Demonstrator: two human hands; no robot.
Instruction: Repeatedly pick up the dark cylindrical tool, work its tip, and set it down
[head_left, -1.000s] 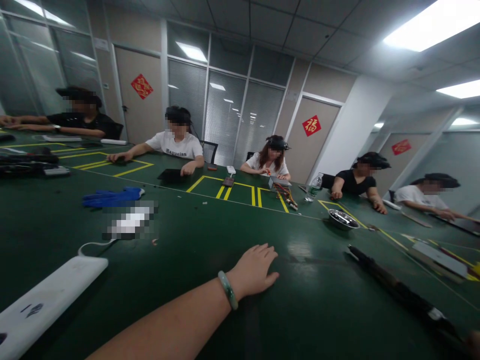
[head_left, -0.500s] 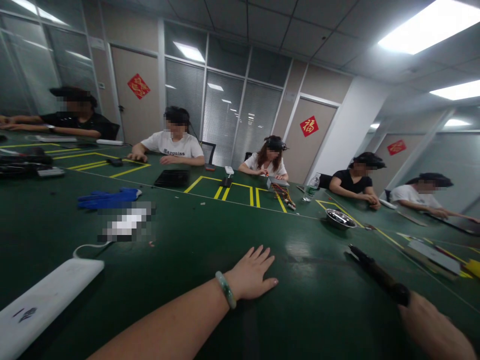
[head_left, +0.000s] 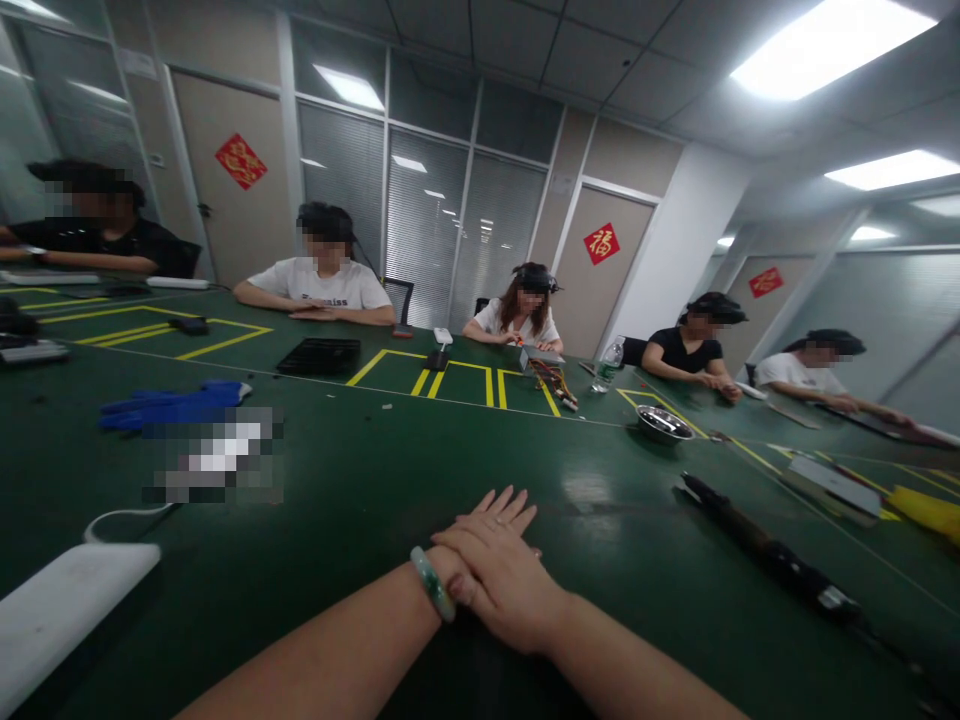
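Observation:
My left hand [head_left: 508, 511] lies flat on the green table [head_left: 360, 500], fingers stretched out, with a green bangle [head_left: 432, 584] on its wrist. My right hand [head_left: 499, 580] rests flat on top of it, covering most of it, fingers straight. Neither hand holds anything. The nearest object is a long black tool [head_left: 757, 545] lying on the table to the right.
A white power bank [head_left: 64, 610] with a cable lies at the near left, blue gloves [head_left: 169, 405] farther back. A metal bowl [head_left: 662, 423], a water bottle [head_left: 607, 364] and a black tray [head_left: 319, 355] stand farther off. Several people sit along the far side.
My right hand came in from the lower right, away from the black tool, and settled on top of my left hand. The view shifted slightly rightward.

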